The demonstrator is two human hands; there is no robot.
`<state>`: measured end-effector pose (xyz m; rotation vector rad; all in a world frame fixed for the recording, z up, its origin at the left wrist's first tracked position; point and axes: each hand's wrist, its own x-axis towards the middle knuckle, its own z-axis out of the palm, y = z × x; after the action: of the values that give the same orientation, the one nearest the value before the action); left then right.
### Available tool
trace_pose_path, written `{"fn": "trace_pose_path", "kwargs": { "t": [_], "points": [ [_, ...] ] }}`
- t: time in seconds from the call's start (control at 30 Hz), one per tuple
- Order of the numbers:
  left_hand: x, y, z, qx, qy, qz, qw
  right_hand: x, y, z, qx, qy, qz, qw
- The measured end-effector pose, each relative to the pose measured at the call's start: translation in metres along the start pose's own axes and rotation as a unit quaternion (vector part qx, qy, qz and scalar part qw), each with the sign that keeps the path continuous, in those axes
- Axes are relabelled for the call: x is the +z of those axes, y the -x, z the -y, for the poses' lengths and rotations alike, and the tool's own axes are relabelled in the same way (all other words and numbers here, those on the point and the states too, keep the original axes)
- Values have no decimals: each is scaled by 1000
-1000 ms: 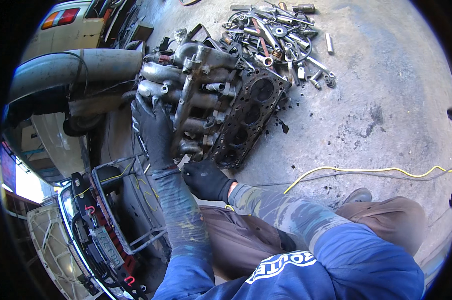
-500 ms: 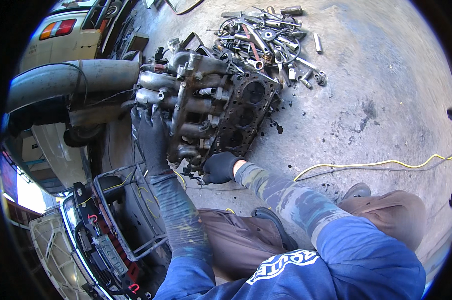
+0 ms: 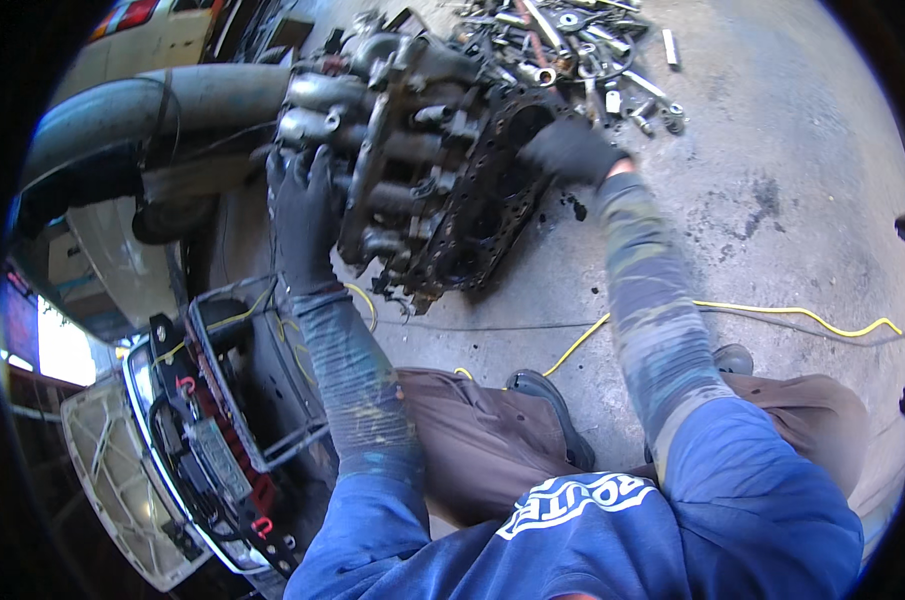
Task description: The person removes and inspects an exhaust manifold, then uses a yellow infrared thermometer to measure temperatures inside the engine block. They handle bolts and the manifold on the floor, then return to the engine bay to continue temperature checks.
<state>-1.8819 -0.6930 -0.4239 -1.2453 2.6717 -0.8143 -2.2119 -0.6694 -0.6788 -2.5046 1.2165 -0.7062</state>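
A greasy engine (image 3: 492,205) with dark round bores along its flat top rests on the concrete ahead of me. Its grey metal intake manifold (image 3: 377,150) spans the left side. My left hand (image 3: 307,205), in a black glove, lies against the manifold's left pipes with its fingers stretched out and apart. Over the far right end of the flat top is my right hand (image 3: 577,155), also black-gloved. Motion smears its fingers, so whether they touch the metal or hold anything does not show.
A heap of wrenches and sockets (image 3: 572,50) lies beyond the engine, with a lone metal tube (image 3: 669,48) beside it. A large grey pipe (image 3: 192,100) runs in from the left. A yellow cable (image 3: 792,310) crosses the floor. Vehicle front (image 3: 212,450) at lower left.
My right hand has gone from the engine's near end up and across to its far right end. My left hand stays on the manifold. The view has shifted, so the engine sits higher.
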Motion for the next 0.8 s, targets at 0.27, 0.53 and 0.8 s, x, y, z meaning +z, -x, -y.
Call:
{"fn": "trace_pose_path", "kwargs": {
  "t": [0.27, 0.53, 0.8],
  "points": [
    [-5, -1, 3, -6, 40, 4, 999, -42, 1, -19, 379, -348, -211, 831],
    [1, -2, 2, -27, -11, 33, 999, -9, -5, -10, 338, -325, -295, 833],
    [10, -11, -3, -153, 63, 22, 986, -16, 13, -28, 342, -391, -237, 821]
  ]
}}
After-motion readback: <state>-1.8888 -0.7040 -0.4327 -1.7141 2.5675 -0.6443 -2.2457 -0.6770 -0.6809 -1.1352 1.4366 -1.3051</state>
